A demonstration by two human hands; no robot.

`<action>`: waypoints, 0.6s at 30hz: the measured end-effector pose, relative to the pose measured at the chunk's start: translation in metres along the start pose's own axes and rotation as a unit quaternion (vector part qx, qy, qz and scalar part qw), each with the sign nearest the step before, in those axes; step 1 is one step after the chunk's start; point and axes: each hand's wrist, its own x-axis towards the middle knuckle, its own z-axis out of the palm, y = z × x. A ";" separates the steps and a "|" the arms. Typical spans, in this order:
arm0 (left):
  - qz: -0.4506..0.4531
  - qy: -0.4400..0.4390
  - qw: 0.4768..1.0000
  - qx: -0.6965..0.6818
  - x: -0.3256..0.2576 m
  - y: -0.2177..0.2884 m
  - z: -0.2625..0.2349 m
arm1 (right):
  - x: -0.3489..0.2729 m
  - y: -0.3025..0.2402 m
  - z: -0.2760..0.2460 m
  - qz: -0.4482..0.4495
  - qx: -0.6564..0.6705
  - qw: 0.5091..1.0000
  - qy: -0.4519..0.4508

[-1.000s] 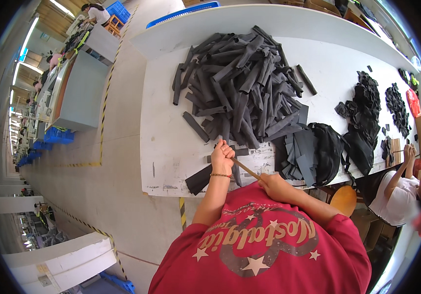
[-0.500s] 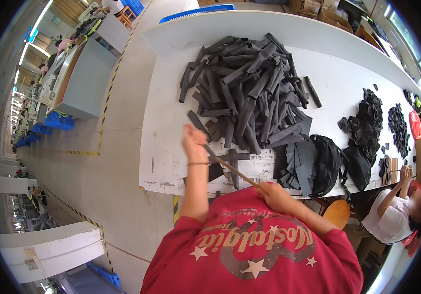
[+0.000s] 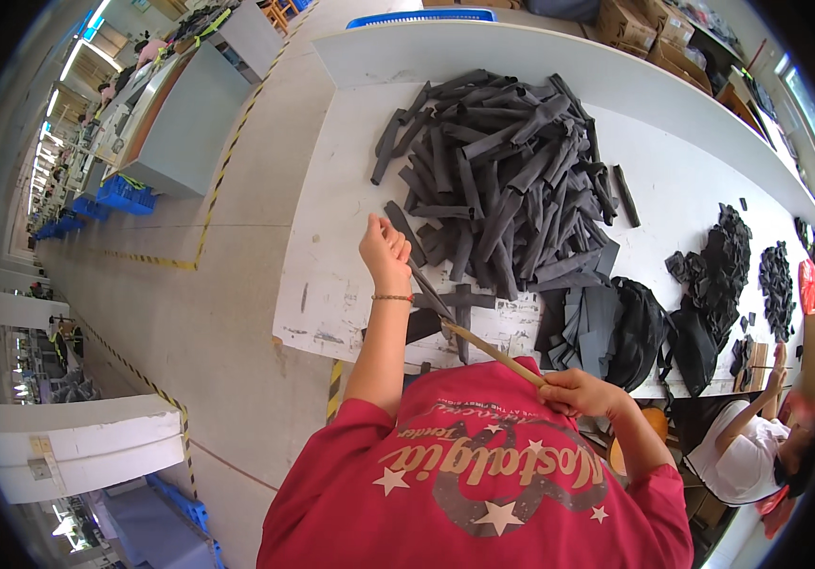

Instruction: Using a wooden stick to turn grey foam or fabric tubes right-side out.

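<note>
Dark fabric strip (image 3: 430, 292) held above worktop (image 3: 331, 209), near near-L corner; long axis slanted from L hand (image 3: 386, 251) down-R to tip of tan stick (image 3: 491, 350), approx. in line w/ it. L hand nearer: fingers curled tight on strip's upper end. Stick's other end gripped by R hand (image 3: 573, 391), fingers closed, by near edge. Strip over tip or just touching: can't tell. Pile of tube-like fabric pcs (image 3: 502, 180) set twd far edge. Blue basket (image 3: 421, 17) beyond far edge; contents hidden.
</note>
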 end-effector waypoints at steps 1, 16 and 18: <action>0.036 -0.003 0.999 0.034 -0.003 0.000 0.003 | -0.003 -0.005 0.001 0.009 0.014 1.000 -0.026; -0.176 0.015 0.983 -0.055 -0.018 -0.076 -0.001 | 0.118 -0.051 0.018 -0.498 -0.168 0.794 0.305; -0.231 -0.002 0.973 -0.012 -0.024 -0.087 -0.010 | 0.132 -0.054 0.017 -0.527 -0.123 0.799 0.263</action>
